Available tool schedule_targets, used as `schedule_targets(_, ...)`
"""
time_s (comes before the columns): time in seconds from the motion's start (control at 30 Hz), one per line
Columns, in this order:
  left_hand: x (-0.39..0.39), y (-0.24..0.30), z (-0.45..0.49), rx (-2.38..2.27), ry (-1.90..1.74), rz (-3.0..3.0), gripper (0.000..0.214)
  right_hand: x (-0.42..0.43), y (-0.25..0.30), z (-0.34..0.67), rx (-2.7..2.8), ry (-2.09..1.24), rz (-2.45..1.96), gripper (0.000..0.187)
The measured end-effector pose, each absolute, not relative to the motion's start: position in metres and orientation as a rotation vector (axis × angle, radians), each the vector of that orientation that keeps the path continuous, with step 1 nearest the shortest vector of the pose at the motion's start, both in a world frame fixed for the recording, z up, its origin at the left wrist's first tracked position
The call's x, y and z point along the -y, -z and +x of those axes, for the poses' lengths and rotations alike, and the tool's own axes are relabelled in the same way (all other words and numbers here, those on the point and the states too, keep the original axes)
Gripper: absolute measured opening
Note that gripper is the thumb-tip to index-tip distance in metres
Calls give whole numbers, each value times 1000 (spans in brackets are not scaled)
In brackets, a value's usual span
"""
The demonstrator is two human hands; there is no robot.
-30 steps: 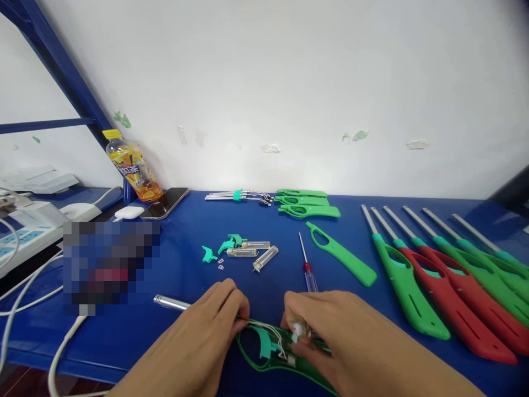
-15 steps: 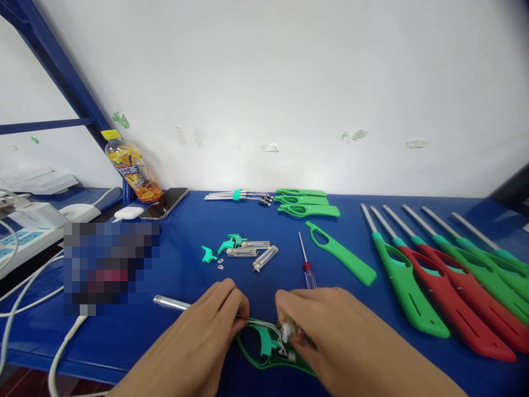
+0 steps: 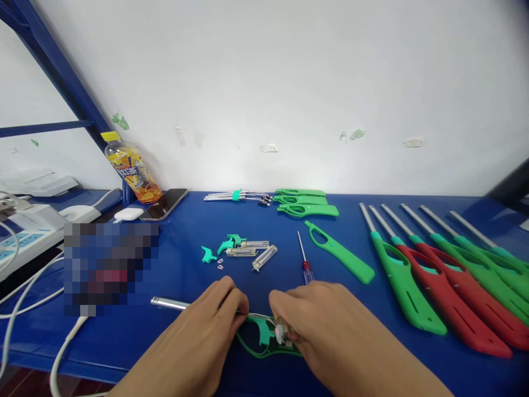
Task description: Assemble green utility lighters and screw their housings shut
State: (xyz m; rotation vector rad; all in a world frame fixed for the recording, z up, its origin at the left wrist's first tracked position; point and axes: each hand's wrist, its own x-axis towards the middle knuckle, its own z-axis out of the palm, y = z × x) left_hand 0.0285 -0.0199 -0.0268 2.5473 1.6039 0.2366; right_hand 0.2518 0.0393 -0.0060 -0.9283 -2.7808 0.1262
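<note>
Near the table's front edge, my left hand (image 3: 212, 325) is closed on an open green lighter shell half (image 3: 253, 353). A silver lighter tube (image 3: 168, 303) sticks out to the left of that hand. Inside the shell are a teal trigger (image 3: 264, 333) and thin pale wires (image 3: 261, 316). My right hand (image 3: 320, 325) grips a clear fuel tank (image 3: 281, 333) with a whitish end, held over the shell's handle part. Its fingers hide most of the tank, so I cannot tell how far it is seated.
Beyond my hands lie loose clear tanks (image 3: 242, 252), teal triggers (image 3: 209, 255), a screwdriver (image 3: 306, 264) and a green shell half (image 3: 343, 253). More shell halves (image 3: 308, 210) and tubes (image 3: 223, 196) are at the back. Assembled lighters (image 3: 407, 286) lie right; a phone (image 3: 165, 204) and bottle (image 3: 132, 171) left.
My right hand has shifted slightly left and up with the tank, which now covers more of the wires and the area beside the trigger. My left hand keeps its hold on the shell.
</note>
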Motion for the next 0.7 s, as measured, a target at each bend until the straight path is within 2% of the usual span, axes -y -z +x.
schedule_targets(0.4, 14, 22, 32, -1688, -51, 2493, 48, -49, 17, 248, 2825, 21, -768, 31)
schedule_targets(0.7, 13, 26, 29, -1717, -145, 2468, 46, -52, 15, 245, 2861, -24, -779, 34)
